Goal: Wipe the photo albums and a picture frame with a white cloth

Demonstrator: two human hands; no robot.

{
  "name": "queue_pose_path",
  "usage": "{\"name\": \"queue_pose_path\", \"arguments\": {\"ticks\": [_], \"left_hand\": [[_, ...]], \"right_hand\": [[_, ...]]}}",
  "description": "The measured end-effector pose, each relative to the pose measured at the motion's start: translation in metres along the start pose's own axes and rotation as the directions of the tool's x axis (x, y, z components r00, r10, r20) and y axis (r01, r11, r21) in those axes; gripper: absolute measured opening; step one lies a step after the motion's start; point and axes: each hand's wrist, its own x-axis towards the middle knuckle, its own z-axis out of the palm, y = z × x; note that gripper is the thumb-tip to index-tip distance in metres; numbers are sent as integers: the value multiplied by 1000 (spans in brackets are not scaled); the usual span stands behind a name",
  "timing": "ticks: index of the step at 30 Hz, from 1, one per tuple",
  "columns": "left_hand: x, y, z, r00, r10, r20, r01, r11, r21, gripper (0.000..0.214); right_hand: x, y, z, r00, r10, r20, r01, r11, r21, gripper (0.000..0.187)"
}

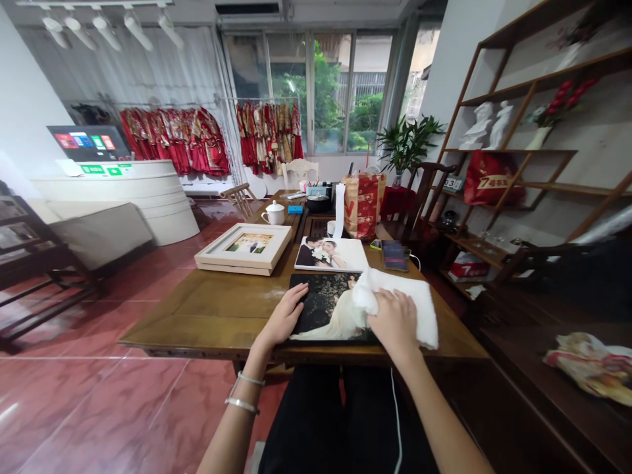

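Note:
A dark photo panel (316,303) with a figure in a long pale dress lies flat at the table's front edge. My left hand (286,311) rests on its left edge with the fingers stretched out, holding nothing. My right hand (395,319) is closed on a white towel (419,303), bunched against the right part of the panel. The towel's free end spreads over the table to the right and hides that side of the panel. Just behind the panel lies a white photo album or panel (345,255) with a couple's picture.
On the wooden table (197,316) stand a framed picture (244,247), a lidded white cup (274,212), a paper bag (364,204) and a phone (395,255). A white cable (396,421) hangs by my legs. Shelves (523,155) rise at the right.

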Motion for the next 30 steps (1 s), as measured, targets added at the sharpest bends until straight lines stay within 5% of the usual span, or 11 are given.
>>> {"name": "queue_pose_path", "arguments": {"ticks": [8, 14, 23, 30], "left_hand": [[2, -2, 1, 999, -28, -25, 26, 998, -51, 37], [1, -1, 1, 1000, -11, -14, 10, 999, -43, 39], [2, 0, 1, 1000, -13, 23, 13, 999, 29, 40], [2, 0, 1, 1000, -9, 25, 7, 999, 50, 40]], "right_hand": [[-52, -72, -23, 926, -352, 137, 284, 888, 361, 46], [-66, -46, -36, 881, -435, 186, 274, 789, 550, 56], [11, 25, -13, 974, -53, 219, -3, 969, 247, 40], [68, -8, 18, 953, -138, 271, 55, 955, 291, 27]]}}
